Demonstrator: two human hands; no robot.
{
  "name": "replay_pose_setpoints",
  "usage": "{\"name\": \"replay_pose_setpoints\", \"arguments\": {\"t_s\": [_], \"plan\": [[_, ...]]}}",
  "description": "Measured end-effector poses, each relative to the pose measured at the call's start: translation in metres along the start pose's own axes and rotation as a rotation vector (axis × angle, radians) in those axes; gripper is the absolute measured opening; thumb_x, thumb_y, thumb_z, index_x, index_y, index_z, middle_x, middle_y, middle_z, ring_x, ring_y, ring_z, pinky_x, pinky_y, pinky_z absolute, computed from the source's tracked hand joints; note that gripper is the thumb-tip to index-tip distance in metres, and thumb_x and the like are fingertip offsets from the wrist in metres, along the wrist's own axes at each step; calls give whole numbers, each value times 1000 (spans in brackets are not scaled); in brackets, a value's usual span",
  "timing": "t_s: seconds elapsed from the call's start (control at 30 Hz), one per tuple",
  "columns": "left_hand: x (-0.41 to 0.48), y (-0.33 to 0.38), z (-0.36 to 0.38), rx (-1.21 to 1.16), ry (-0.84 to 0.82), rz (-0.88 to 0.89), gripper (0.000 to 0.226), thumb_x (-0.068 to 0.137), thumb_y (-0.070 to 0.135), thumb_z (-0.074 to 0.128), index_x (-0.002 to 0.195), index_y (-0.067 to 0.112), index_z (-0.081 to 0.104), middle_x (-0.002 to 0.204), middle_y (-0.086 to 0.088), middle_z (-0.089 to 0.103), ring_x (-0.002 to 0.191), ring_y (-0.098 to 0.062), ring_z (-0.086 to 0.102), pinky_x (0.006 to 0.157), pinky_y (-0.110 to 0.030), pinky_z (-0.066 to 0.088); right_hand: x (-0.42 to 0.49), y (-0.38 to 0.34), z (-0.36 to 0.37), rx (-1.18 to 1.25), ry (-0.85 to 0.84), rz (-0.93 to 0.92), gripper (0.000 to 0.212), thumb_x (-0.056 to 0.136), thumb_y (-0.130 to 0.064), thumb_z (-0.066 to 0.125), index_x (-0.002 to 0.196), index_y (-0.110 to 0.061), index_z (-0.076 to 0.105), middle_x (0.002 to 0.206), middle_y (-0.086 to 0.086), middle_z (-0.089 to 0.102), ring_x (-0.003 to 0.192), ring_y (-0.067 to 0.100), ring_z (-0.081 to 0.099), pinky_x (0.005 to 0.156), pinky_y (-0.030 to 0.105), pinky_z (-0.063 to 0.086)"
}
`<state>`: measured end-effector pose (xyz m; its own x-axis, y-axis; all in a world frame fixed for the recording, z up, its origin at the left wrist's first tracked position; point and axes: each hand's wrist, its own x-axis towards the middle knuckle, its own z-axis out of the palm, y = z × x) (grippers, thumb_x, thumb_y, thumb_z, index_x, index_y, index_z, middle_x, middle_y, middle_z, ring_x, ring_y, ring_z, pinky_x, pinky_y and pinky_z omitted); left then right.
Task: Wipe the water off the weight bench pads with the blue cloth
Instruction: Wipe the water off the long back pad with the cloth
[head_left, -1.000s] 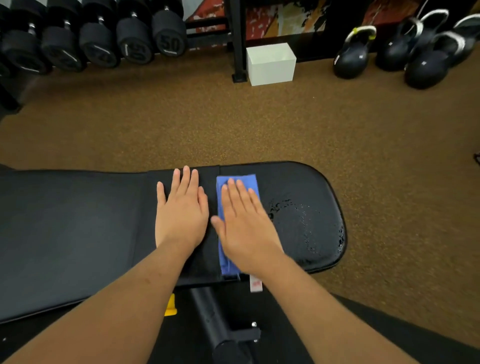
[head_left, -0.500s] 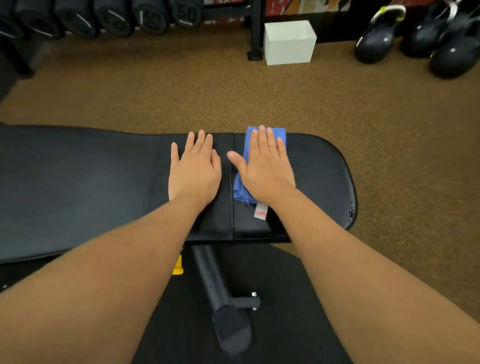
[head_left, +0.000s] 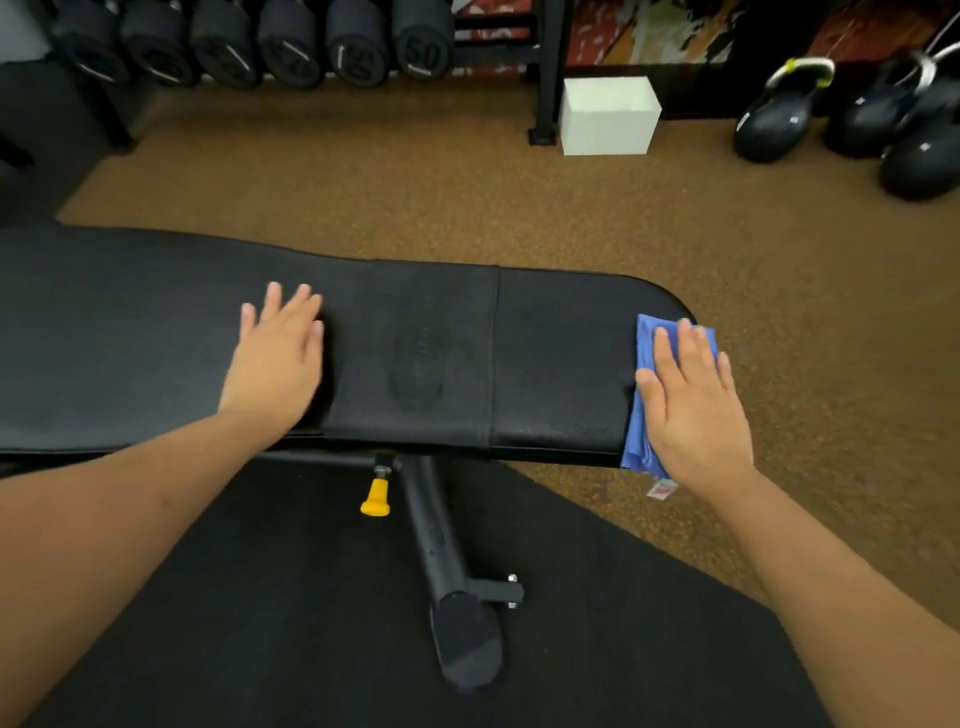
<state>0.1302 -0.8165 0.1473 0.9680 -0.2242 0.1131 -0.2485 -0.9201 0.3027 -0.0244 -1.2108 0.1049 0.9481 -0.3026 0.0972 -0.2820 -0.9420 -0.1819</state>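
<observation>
My right hand (head_left: 696, 405) presses flat on the cloth (head_left: 640, 436), fingers straight and slightly apart, at the pad's (head_left: 441, 353) rounded end, right of centre in the frame. The cloth reaches the pad's near edge. My left hand (head_left: 280, 358) rests flat on the pad at centre left, fingers straight.

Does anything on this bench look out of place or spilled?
Nothing looks damaged. A few faint specks, probably water, sit near the front edge of the short pad. The blue cloth under the right hand overhangs that pad's rounded end, its tag dangling below.
</observation>
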Motion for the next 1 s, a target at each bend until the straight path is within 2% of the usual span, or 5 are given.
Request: {"name": "replay_pose_setpoints", "arguments": {"t_s": [0.1,0.4,0.57,0.7,1.0], "plan": [[-7,-47,-14,78,-18,-138,47,108,15,28,154,7,34,164,-7,27,155,-30,8,126,-46,6,-12,-26,5,11,87,219,72,102,-49,16,153,0,28,160,24,22,151,35,16,121,53,17],[-15,-55,-10,81,10,-183,49,108,21,26,157,18,30,166,0,23,154,-27,11,126,-42,12,-10,-144,18,300,195,129,61,92,-20,23,145,2,43,150,21,44,142,32,39,119,49,29],[-12,-63,-7,89,12,-157,52,106,21,25,157,18,30,165,-1,25,155,-24,12,127,-39,9,8,-216,-12,624,-40,26,45,107,-36,37,131,-5,59,105,11,65,94,11,62,82,12,48],[-11,-63,-8,72,21,-177,53,104,22,26,157,18,31,165,2,25,155,-22,12,127,-38,9,9,-269,25,170,-138,-475,74,100,-51,6,158,-6,12,166,10,10,154,21,7,123,47,15],[-9,-64,-8,83,30,-170,53,105,27,22,157,22,30,165,5,24,155,-17,10,127,-34,7,144,-280,43,-69,-181,-172,70,104,-48,11,158,-6,0,167,10,-4,153,22,-9,122,52,-8]]}}
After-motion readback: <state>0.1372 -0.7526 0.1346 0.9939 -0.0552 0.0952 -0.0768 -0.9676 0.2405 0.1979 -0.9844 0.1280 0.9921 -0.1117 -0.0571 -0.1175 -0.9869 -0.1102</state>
